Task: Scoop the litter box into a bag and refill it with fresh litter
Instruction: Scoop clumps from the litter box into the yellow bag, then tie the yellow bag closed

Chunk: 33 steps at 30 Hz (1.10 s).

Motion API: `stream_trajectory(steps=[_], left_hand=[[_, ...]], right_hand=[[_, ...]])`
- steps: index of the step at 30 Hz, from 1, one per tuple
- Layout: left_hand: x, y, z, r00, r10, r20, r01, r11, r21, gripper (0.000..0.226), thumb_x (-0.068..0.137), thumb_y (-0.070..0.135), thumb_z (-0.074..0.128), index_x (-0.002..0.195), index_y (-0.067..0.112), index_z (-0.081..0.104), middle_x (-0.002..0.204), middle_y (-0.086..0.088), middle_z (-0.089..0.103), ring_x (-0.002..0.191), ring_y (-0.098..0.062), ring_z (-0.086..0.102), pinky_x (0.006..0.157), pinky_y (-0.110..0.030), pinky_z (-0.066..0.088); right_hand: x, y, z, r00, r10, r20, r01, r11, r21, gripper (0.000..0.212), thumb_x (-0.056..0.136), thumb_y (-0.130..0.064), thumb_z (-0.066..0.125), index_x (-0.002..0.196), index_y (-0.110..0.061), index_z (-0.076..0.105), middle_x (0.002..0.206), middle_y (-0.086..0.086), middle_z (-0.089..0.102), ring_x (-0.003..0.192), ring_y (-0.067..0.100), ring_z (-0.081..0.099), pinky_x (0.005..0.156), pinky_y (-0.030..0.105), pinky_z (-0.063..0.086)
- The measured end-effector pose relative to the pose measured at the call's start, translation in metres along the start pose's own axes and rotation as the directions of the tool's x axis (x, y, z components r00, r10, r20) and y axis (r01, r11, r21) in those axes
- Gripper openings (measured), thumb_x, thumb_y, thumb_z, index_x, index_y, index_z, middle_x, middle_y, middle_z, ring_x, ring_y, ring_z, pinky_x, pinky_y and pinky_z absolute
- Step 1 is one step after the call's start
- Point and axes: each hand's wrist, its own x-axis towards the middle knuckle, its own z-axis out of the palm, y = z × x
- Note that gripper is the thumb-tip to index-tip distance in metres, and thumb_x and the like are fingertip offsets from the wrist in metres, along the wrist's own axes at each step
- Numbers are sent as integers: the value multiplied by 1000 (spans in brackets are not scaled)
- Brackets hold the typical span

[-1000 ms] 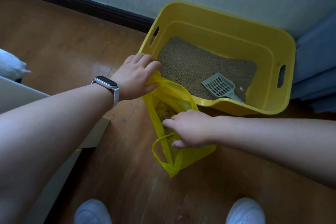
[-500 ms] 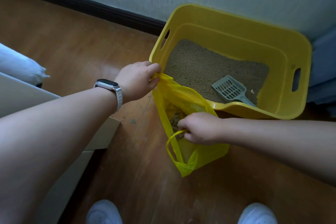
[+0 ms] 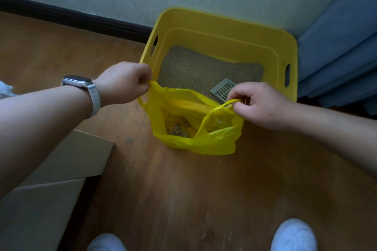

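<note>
Left grip (image 3: 124, 82) pinches one bag (image 3: 195, 144) handle, right grip (image 3: 263, 106) the other, fingers curled. Since half a second ago the right has raised its handle; mouth now spread, clumps (image 3: 179, 130) visible inside. Bag on floor (image 3: 183, 189) just in front of litter box (image 3: 224, 26); scoop (image 3: 223, 89) lies in litter (image 3: 193, 67). Likely tying off next; refill pending.

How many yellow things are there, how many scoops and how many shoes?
Yellow things: 2, the litter box and the bag
Scoops: 1, the grey scoop
Shoes: 2, the left shoe and the right shoe
Total: 5
</note>
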Motion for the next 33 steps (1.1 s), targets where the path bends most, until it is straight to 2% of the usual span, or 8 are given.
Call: stream_trajectory(steps=[5, 8, 10, 14, 19, 21, 27, 33], left_hand=[[0, 15, -27, 969, -204, 139, 219, 970, -104, 12, 84, 29, 70, 75, 28, 62, 74, 8, 63, 70, -11, 58, 61, -29, 45], [-7, 30, -50, 903, -264, 339, 314, 944, -101, 16, 85, 35, 71, 74, 24, 67, 64, 4, 69, 64, -9, 63, 57, -27, 44], [-13, 39, -68, 886, -285, 366, 364, 917, -165, 18, 86, 34, 69, 74, 21, 68, 64, 7, 71, 60, -7, 63, 56, -26, 43], [-17, 59, -96, 918, -280, 281, 375, 844, -384, 15, 88, 29, 68, 81, 17, 70, 69, 7, 71, 63, -7, 57, 65, -30, 46], [-5, 84, -111, 960, -132, 248, 272, 660, -701, 8, 87, 12, 70, 90, 5, 69, 79, -6, 69, 73, -14, 57, 73, -30, 46], [2, 96, -112, 972, -106, 210, 228, 645, -729, 4, 90, 9, 67, 87, 10, 68, 78, -4, 69, 71, -12, 56, 70, -28, 44], [1, 124, -104, 994, -69, 86, 108, 773, -625, 9, 89, 23, 68, 81, 24, 65, 70, 10, 61, 59, -2, 48, 58, -20, 40], [-11, 135, -106, 996, -79, -31, 19, 560, -828, 10, 82, 27, 72, 82, 18, 68, 82, -3, 67, 75, -16, 57, 73, -39, 50]], right_hand=[[-5, -13, -32, 999, -26, -24, 27, 998, 50, 10, 84, -8, 66, 81, -17, 69, 69, -3, 62, 62, 5, 50, 54, 14, 37], [-4, -24, -48, 999, -33, -36, 35, 997, 64, 15, 83, -10, 67, 76, -23, 66, 63, -8, 60, 59, 3, 51, 54, 13, 38], [-4, -34, -59, 999, -33, -39, 36, 996, 81, 17, 83, -9, 68, 75, -23, 65, 63, -7, 61, 58, 3, 51, 53, 15, 39], [-6, -58, -77, 992, -50, -117, 63, 992, 105, 14, 83, -11, 67, 75, -22, 65, 62, -6, 62, 58, 4, 53, 53, 16, 40], [0, -78, -86, 973, -40, -227, 93, 970, 225, 11, 84, -11, 67, 75, -19, 65, 59, -8, 58, 52, 4, 48, 50, 19, 39], [-1, -79, -84, 959, -12, -283, 97, 952, 291, 11, 84, -11, 67, 75, -16, 64, 55, -12, 53, 50, 4, 45, 48, 18, 38], [-7, -80, -76, 959, 59, -277, 73, 893, 444, 19, 89, -7, 64, 74, -18, 61, 58, -6, 57, 51, 11, 52, 48, 25, 42], [3, -99, -72, 948, 15, -317, 156, 849, 505, 12, 89, -10, 66, 80, -17, 61, 70, 8, 68, 58, 14, 61, 52, 25, 48]])
